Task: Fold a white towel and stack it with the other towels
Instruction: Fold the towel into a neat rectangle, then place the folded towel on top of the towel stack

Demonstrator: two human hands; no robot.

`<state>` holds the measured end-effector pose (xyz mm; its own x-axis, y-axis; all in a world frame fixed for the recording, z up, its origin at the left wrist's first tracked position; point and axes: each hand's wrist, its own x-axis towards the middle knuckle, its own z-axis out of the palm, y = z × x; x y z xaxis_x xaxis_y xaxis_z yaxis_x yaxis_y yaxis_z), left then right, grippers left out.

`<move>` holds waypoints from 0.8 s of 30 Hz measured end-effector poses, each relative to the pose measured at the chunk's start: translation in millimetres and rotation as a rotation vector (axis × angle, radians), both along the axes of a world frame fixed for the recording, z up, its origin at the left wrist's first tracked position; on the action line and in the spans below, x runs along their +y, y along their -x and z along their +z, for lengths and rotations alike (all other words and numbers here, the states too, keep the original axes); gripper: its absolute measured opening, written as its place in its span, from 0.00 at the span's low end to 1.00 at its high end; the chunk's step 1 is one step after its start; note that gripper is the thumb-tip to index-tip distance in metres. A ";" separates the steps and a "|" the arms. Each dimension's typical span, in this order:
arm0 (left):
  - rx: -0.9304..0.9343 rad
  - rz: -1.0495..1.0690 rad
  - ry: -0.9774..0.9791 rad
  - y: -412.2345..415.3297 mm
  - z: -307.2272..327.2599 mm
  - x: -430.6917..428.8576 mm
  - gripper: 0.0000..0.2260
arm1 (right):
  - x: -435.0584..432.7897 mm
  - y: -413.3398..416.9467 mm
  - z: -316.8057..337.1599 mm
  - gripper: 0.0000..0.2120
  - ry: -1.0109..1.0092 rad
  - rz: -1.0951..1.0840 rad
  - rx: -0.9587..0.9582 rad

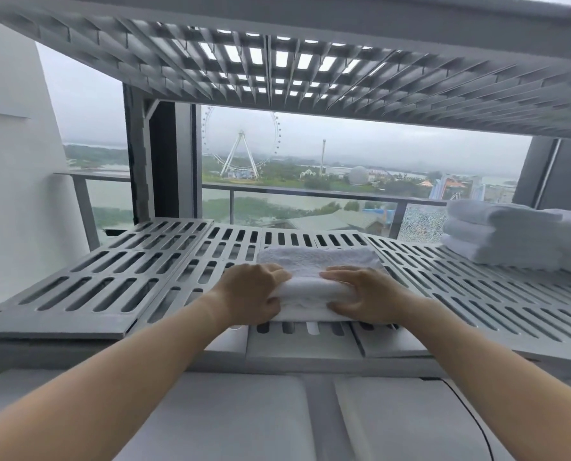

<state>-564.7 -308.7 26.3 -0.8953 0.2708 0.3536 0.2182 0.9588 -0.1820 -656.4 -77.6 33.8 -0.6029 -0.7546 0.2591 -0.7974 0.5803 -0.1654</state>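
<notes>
- two bare forearms reach out over a white appliance top (237,414) at the near edge of the scene.
- the left hand (254,296) and the right hand (360,294) each clasp one end of the white towel (317,261). fingers curl over its top layer and thumbs sit at its near fold, so both hands are closed around the cloth.
- the towel lies as a thick, compact rectangle at the near middle of the grey slatted shelf (111,271), close to the shelf's front edge.
- the folding looks finished or nearly so; whether another fold is intended cannot be told.
- the stack of folded towels (517,234) sits at the far right of the same shelf, well apart from the towel in hand, which has not yet joined it.
- what seems left is to lift the bundle, carry it right and set it squarely on top of the stack.
- beyond the shelf, a window shows a ferris wheel (240,144) under a grey sky.
</notes>
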 end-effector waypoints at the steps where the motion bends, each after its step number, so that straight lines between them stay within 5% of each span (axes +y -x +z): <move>1: 0.028 0.029 -0.001 1.4 -0.5 3.4 0.17 | -1.0 -1.5 0.6 0.30 -0.004 -0.005 0.006; 9: 0.218 0.197 -0.166 3.8 -16.6 25.1 0.17 | -28.6 -18.3 -13.9 0.21 0.137 -0.116 0.251; 13: 0.228 0.235 -0.249 -0.8 -17.8 28.1 0.13 | -37.5 -15.7 -18.5 0.19 0.103 -0.229 0.221; 17: 0.147 0.187 -0.242 -1.8 -13.2 22.2 0.25 | -24.3 -7.8 -15.1 0.27 -0.040 -0.305 0.227; 24: 0.072 0.109 -0.148 2.1 -13.5 15.3 0.29 | -13.0 -11.6 -19.2 0.31 -0.064 -0.252 0.241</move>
<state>-566.8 -293.4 12.8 -0.8876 0.1142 0.4463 0.1033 0.9935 -0.0487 -644.8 -90.6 14.7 -0.6998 -0.6088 0.3738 -0.6392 0.7672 0.0528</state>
